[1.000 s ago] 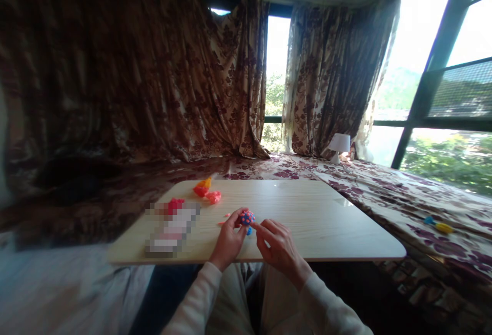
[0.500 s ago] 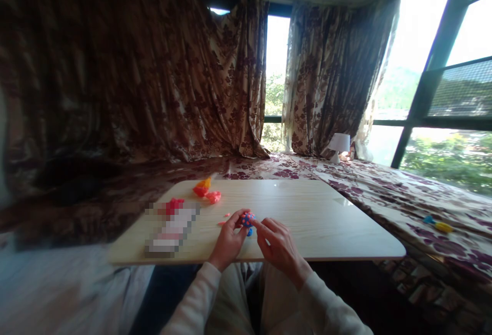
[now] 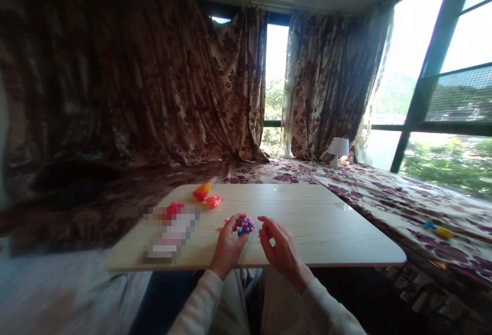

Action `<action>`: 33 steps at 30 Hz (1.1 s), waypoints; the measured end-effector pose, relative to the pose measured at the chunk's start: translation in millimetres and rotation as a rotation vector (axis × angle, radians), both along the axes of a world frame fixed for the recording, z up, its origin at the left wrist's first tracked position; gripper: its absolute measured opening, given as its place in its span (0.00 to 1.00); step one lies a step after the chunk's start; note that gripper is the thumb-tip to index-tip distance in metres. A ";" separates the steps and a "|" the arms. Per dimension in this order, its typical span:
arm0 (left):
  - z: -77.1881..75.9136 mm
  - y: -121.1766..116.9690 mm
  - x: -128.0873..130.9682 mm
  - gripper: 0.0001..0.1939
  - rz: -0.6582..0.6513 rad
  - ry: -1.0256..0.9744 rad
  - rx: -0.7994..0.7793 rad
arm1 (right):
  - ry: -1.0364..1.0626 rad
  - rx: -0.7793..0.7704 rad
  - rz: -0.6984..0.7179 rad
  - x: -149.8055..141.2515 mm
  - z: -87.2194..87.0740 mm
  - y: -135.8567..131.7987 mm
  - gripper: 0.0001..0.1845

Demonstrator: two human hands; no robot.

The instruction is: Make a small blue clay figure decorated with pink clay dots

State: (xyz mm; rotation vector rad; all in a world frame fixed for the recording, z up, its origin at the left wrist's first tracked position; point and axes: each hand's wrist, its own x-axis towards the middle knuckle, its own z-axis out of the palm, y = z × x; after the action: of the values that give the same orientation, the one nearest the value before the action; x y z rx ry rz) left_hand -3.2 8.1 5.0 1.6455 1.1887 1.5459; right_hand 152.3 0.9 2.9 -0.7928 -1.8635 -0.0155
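My left hand (image 3: 227, 248) is closed around a blue clay piece with pink dots (image 3: 246, 226), which is held just above the table near its front edge. The dotted rounded side faces up and to the right. To the right of it, my right hand (image 3: 280, 245) hovers apart from the piece. Its index finger is stretched out, the other fingers are bent, and I see nothing in it. Small pink clay bits (image 3: 220, 229) lie on the table just beyond my left hand, partly hidden by it.
The pale wooden table (image 3: 326, 232) carries crumpled red wrapping (image 3: 213, 201) and a yellow-orange wrapping (image 3: 206, 187) at the far left. Nearer is a pinkish-red one (image 3: 175, 210) beside a pixelated flat area. On the floral cover stand a small white lamp (image 3: 338, 148) and a yellow item (image 3: 444, 233).
My right hand has drawn away to the right from the clay piece. My left hand has turned the piece, so its dotted side now faces more to the right.
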 end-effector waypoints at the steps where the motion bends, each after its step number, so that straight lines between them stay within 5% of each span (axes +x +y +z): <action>1: -0.5 0.1 0.6 0.18 0.015 -0.002 0.001 | -0.047 0.004 0.005 -0.3 1.1 -1.7 0.16; 8: -4.2 -1.0 3.2 0.20 0.054 0.021 0.042 | -0.241 0.059 -0.022 -0.6 5.1 -4.5 0.17; 15: -6.7 -0.9 7.0 0.18 0.121 0.137 0.141 | -0.123 0.051 -0.050 -0.4 0.8 1.7 0.08; 33: -6.0 -3.4 7.4 0.16 0.073 0.236 0.179 | -0.112 0.077 -0.069 -3.3 0.8 2.2 0.09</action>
State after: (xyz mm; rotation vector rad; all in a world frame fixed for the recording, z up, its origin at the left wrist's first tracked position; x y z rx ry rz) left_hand 4.2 4.7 -1.0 1.9659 1.2745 1.5743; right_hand 149.0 3.1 3.8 -0.8164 -1.9276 -0.1777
